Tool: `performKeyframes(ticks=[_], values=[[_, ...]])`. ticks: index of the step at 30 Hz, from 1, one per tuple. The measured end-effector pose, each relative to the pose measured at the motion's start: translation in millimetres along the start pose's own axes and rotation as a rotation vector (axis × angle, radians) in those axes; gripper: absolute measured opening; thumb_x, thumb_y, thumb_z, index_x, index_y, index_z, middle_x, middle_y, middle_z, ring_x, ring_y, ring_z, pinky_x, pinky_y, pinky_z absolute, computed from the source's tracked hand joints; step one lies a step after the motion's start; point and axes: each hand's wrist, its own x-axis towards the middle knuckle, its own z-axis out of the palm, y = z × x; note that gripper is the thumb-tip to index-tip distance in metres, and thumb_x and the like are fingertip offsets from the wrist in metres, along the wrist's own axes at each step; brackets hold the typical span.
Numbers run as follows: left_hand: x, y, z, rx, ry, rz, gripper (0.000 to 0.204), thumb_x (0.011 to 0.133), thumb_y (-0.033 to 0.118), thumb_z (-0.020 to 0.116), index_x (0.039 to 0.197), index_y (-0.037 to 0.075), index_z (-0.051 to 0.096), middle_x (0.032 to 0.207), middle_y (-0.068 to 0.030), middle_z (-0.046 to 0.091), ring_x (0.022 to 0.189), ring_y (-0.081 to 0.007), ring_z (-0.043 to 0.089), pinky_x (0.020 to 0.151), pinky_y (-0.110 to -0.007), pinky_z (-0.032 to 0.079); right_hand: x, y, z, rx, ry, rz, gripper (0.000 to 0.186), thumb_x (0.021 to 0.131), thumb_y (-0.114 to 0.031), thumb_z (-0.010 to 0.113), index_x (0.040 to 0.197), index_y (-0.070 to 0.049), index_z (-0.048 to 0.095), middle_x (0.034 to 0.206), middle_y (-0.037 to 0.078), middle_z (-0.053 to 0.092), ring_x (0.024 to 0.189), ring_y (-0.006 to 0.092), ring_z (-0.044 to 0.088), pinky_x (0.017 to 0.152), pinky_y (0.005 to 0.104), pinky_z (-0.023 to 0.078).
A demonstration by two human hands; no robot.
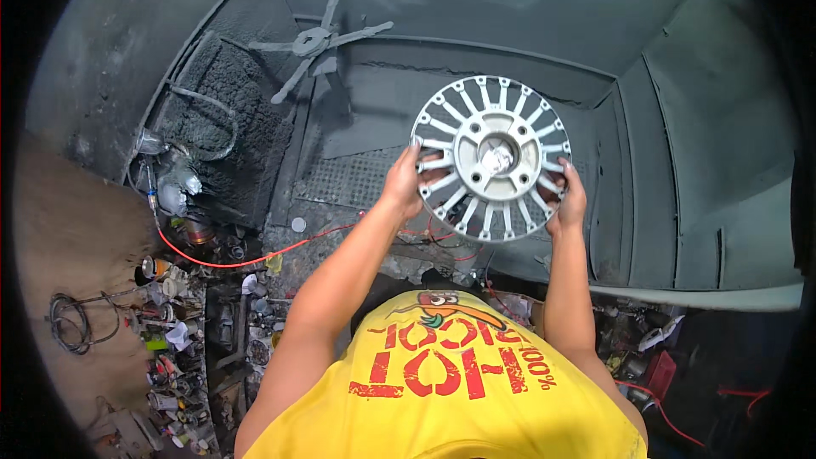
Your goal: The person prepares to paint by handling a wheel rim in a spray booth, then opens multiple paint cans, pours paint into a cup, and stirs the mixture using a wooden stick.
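A silver multi-spoke wheel rim (459,155) is held up in front of me, its round hub face toward me. Crumpled foil-like material fills the hub's centre hole. My left hand (405,182) grips the rim's left edge, thumb on the front and fingers partly behind the spokes. On the opposite edge my right hand (569,197) is closed in the same way. Beyond the wheel to the left stands a grey-coated stand (312,42) with several flat arms.
Grey-coated booth walls (510,17) surround the far side, over a grated floor panel (357,177). At left a red hose (229,264) runs from a spray gun (151,174) across the floor. Cluttered cans and bottles (174,357) line the lower left; a coiled black cable (72,323) lies beside them.
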Motion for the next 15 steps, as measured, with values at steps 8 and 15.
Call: performKeyframes(ticks=[8, 15], values=[[66, 9, 30, -0.05, 0.061, -0.078, 0.049, 0.112, 0.042, 0.038, 0.136, 0.001, 0.051, 0.13, -0.0211, 0.058, 0.114, -0.0335, 0.065, 0.098, -0.05, 0.059, 81, 0, 0, -0.178, 0.119, 0.042, 0.029, 0.099, -0.026, 0.068, 0.123, -0.011, 0.065, 0.102, 0.003, 0.063, 0.09, 0.0175, 0.067, 0.075, 0.0339, 0.054], [46, 9, 30, -0.151, 0.063, -0.064, 0.041, 0.111, 0.037, 0.045, 0.134, 0.004, 0.051, 0.124, -0.0167, 0.059, 0.112, -0.0324, 0.067, 0.096, -0.05, 0.061, 59, -27, 10, -0.213, 0.048, 0.006, 0.035, 0.101, -0.029, 0.064, 0.131, -0.011, 0.063, 0.115, 0.011, 0.069, 0.098, 0.0209, 0.068, 0.076, 0.0323, 0.054]])
